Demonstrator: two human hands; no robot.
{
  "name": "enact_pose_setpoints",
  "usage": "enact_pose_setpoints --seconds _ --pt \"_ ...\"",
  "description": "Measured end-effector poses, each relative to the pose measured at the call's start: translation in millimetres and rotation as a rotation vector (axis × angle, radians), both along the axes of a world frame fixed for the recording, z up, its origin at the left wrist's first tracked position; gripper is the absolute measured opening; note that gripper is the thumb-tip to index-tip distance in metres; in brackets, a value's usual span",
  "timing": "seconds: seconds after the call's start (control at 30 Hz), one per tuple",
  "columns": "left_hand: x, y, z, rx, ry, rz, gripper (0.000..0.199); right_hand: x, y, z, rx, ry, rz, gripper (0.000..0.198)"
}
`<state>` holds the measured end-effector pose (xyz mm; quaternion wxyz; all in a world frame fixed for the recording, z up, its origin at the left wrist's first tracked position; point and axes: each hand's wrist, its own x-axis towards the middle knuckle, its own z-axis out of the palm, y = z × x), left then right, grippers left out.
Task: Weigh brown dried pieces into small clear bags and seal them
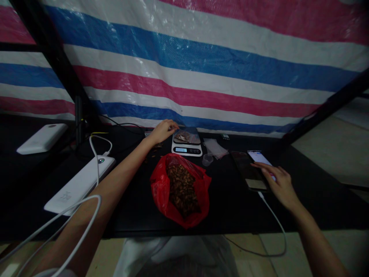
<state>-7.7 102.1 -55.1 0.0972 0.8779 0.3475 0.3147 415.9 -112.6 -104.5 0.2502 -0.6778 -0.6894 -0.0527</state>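
Observation:
My left hand [163,131] is at the left edge of a white kitchen scale [186,150], its fingers loosely bent toward the weighing plate and nothing visible in them. A small clear bag of brown pieces [186,137] lies on that dark plate. My right hand [278,182] hovers over or touches a phone with a lit screen [261,158], fingers stretched out. Beside it lies a darker phone [246,169] with a white cable plugged in. In front of the scale stands an open red plastic bag [161,188] filled with brown seeds or kernels [182,184].
Right of the scale are clear plastic bags [215,148] and a small clear cup [207,159]. White power banks [80,184] with looping white cables [96,207] lie at the left on the black table [225,207]. A striped sheet [184,54] hangs behind.

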Motion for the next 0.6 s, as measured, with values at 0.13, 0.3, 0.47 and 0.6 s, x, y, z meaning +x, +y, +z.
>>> enact_pose_setpoints --seconds 0.13,0.3,0.47,0.6 --pt "-0.4 1.6 -1.5 0.001 0.002 -0.002 0.022 1.6 2.5 -6.5 0.002 -0.013 -0.004 0.038" --pt "-0.6 3.2 -2.6 -0.003 -0.004 -0.016 0.023 2.5 -0.2 -9.7 -0.005 -0.016 -0.015 0.039" --pt "-0.1 2.2 -3.0 -0.014 -0.01 -0.008 0.023 0.5 -3.3 -9.4 0.04 0.041 -0.032 0.04" --pt "-0.3 1.9 -2.5 -0.025 -0.006 -0.006 0.022 1.1 -11.0 -4.4 0.044 0.16 -0.041 0.041"
